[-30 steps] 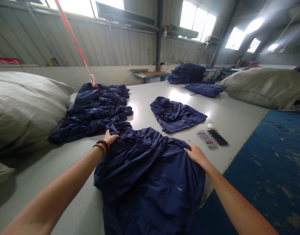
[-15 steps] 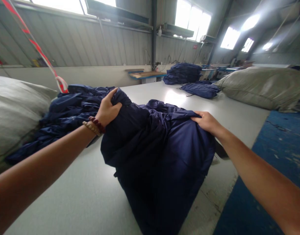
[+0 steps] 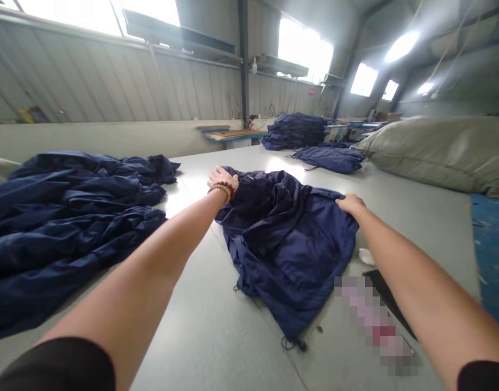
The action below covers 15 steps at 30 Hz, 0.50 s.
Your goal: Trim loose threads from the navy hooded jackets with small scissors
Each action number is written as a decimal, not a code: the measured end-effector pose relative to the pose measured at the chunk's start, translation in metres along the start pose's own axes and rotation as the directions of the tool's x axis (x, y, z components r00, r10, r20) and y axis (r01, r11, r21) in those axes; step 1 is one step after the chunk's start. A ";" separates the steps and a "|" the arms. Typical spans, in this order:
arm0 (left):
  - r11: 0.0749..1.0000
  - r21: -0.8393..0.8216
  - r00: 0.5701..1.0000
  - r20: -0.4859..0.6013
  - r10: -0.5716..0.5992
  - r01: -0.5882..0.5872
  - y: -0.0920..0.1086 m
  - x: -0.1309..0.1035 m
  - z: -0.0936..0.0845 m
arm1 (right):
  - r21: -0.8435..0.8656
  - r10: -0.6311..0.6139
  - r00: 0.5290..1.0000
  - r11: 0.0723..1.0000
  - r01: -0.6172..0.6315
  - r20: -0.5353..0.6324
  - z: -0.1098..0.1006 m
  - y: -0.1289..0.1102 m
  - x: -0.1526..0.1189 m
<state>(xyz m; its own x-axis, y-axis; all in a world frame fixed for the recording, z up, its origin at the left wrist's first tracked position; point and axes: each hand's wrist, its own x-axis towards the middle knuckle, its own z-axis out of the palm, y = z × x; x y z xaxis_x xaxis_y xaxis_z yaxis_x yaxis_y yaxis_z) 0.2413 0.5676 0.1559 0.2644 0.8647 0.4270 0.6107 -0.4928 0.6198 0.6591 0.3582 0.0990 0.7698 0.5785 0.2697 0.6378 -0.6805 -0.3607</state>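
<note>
"How is the bench laid out, nearest first?"

"It's a pale grey, glossy bench (image 3: 200,309). Low on the right lie a pixelated pink-and-red object (image 3: 367,315) and a black flat slab (image 3: 388,297), partly hidden by the right forearm (image 3: 420,271)."

"And the cloth?"

"A crumpled navy-blue cloth garment (image 3: 290,239) lies on the bench, spread between both hands, a dark cord toggle (image 3: 301,345) at its near corner. A small white rounded object (image 3: 366,256) sits just beside its right edge."

"The fingers?"

"On the right hand (image 3: 350,205), clamped on the garment's far right corner. The left hand (image 3: 223,178), wearing beaded bracelets (image 3: 224,190), is at the far left corner; whether its fingers grip, I cannot tell."

"Any containers beyond?"

"Left, rumpled navy garments (image 3: 70,217) lie in a row. Farther right, a big, bulging grey-green sack (image 3: 441,155), contents hidden. Near it, a flat navy bundle (image 3: 331,158), then a tall navy cloth stack (image 3: 296,131), and behind, a grey ribbed wall (image 3: 172,87)."
</note>
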 end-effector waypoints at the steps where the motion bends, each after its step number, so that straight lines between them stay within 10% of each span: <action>1: 1.000 0.025 0.999 0.034 0.005 -0.006 -0.007 -0.020 0.028 | -0.042 0.048 0.999 0.998 -0.047 0.022 0.022 0.005 0.000; 4: 0.985 0.082 0.954 0.270 0.127 -0.154 -0.029 -0.088 0.090 | -0.171 0.141 0.983 0.978 -0.120 0.120 0.075 0.015 -0.010; 7: 0.932 0.185 0.827 0.535 0.169 -0.310 -0.047 -0.142 0.113 | -0.239 0.074 0.988 0.970 -0.041 0.132 0.097 0.011 -0.028; 15: 0.901 0.266 0.857 0.481 0.185 -0.344 -0.011 -0.205 0.055 | -0.100 -0.437 0.893 0.889 0.447 0.111 0.054 -0.061 -0.165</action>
<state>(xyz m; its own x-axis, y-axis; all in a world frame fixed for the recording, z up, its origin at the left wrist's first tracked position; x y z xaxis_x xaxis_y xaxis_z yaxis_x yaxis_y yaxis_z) 0.2213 0.4011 0.0249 0.6987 0.6964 0.1640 0.6575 -0.7154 0.2365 0.4916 0.3284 0.0281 0.4058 0.8636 0.2992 0.9137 -0.3911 -0.1102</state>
